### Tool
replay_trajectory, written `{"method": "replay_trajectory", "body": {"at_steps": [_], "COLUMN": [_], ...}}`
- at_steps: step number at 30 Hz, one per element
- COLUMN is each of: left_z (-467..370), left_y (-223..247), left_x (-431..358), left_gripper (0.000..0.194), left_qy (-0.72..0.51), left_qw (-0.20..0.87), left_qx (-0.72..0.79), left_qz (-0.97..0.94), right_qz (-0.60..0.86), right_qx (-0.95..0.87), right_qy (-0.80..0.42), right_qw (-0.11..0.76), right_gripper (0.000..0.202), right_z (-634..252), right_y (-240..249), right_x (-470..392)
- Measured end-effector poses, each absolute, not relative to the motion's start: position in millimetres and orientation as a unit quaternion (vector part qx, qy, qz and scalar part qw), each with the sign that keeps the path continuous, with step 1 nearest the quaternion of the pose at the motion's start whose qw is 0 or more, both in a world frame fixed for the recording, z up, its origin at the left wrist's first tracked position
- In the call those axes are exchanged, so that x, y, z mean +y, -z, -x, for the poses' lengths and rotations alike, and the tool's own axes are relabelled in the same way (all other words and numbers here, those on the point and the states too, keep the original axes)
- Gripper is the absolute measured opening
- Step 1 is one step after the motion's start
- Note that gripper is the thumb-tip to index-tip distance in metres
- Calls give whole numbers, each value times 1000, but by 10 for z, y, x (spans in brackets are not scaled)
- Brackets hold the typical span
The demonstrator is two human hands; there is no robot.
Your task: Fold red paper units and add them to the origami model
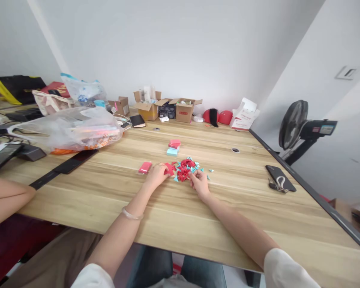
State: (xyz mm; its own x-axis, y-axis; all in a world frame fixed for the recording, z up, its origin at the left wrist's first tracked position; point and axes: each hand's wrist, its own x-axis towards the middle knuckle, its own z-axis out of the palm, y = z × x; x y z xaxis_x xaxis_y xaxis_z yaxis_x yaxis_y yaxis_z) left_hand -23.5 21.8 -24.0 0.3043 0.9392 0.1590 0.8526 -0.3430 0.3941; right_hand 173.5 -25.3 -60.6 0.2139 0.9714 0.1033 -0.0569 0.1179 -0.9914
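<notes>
My left hand (157, 174) rests on the table with its fingers bent over the edge of a square of red paper (169, 169). Pinched together, the fingers of my right hand (199, 183) are at the near right edge of a pile of red folded paper pieces (183, 173); what lies between the fingertips is too small to make out. Small light-blue folded paper triangles (176, 179) are scattered around the red pieces. Left of my left hand lies a wrapped pack of red paper (145, 167). Beyond the pile sit red paper pads (174, 143) and a light-blue pad (172, 152).
A clear plastic bag (78, 130) and a dark phone-like slab (75, 161) lie at left, near another person's arm (9, 198). Open cardboard boxes (184, 113) line the wall. At right are a phone (280, 178) with keys and a fan (294, 124).
</notes>
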Motion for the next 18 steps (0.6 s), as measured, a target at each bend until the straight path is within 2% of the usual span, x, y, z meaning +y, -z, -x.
{"method": "replay_trajectory", "body": {"at_steps": [5, 7, 10, 15, 18], "left_z": [228, 222, 208, 221, 252], "left_y": [252, 259, 271, 314, 342], "left_x": [224, 221, 211, 218, 241], "left_gripper": [30, 28, 14, 24, 22], "left_qy": [-172, -189, -229, -283, -299], "left_qw": [107, 108, 116, 130, 127], "left_qx": [560, 559, 558, 576, 590], "left_qz": [-803, -800, -789, -756, -740], "right_qz": [499, 497, 495, 492, 489], "right_qx": [-472, -479, -488, -500, -506], "right_qy": [-420, -417, -415, -413, -414], "right_qw": [593, 591, 587, 580, 577], "right_gripper": [43, 43, 44, 44, 45], "right_z": [-1724, -1721, -1715, -1705, -1703], "right_y": [611, 617, 635, 671, 677], "right_x": [-265, -265, -257, -236, -232]}}
